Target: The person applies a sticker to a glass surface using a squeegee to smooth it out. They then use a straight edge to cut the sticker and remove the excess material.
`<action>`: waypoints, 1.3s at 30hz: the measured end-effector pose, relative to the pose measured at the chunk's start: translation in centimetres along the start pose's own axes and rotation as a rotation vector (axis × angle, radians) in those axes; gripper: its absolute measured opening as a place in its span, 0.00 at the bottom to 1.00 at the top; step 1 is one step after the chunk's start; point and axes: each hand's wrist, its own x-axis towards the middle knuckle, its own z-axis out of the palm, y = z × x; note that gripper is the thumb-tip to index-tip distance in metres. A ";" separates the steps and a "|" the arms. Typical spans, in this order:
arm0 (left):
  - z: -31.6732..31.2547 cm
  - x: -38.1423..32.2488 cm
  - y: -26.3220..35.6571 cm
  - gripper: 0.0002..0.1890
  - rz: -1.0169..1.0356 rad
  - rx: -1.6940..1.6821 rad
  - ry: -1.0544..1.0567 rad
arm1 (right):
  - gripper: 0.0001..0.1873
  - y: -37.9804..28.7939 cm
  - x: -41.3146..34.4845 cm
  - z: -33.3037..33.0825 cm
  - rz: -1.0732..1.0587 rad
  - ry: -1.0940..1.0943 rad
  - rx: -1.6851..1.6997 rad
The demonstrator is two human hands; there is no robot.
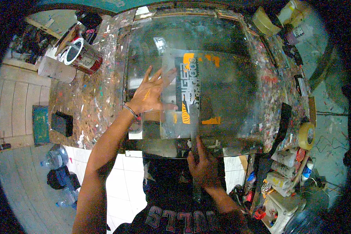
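Observation:
My left hand (147, 95) lies palm down with its fingers spread, its fingertips and thumb at the left part of a clear film sheet (171, 128). The sheet bears a black, grey and orange printed design (186, 87) and lies on a dark, glassy panel (234, 87). My right hand (203, 165) is at the panel's near edge, closed round a long, narrow grey tool (194, 120) with the index finger stretched along it. The tool's upper part is blurred beside the print's lower end; its exact kind cannot be told. Orange patches (211, 120) show right of the print.
The paint-spattered table (87, 96) holds a paint can (84, 57), a plastic tub (57, 69) and a black block (62, 123) at left. Tape rolls (307, 136) and a black strip (282, 125) lie at right. Bottles (283, 159) stand below the table's right edge.

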 end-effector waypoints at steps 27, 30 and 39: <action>0.0 0.0 0.0 0.63 -0.006 0.013 -0.003 | 0.32 0.6 -1.0 -1.3 -0.036 0.040 -0.058; 0.0 0.1 0.1 0.63 -0.006 0.012 0.006 | 0.33 0.5 -1.1 -1.5 0.046 -0.004 -0.013; -0.1 0.1 0.1 0.63 -0.004 0.032 0.004 | 0.34 0.4 -1.4 -2.0 0.087 -0.012 0.023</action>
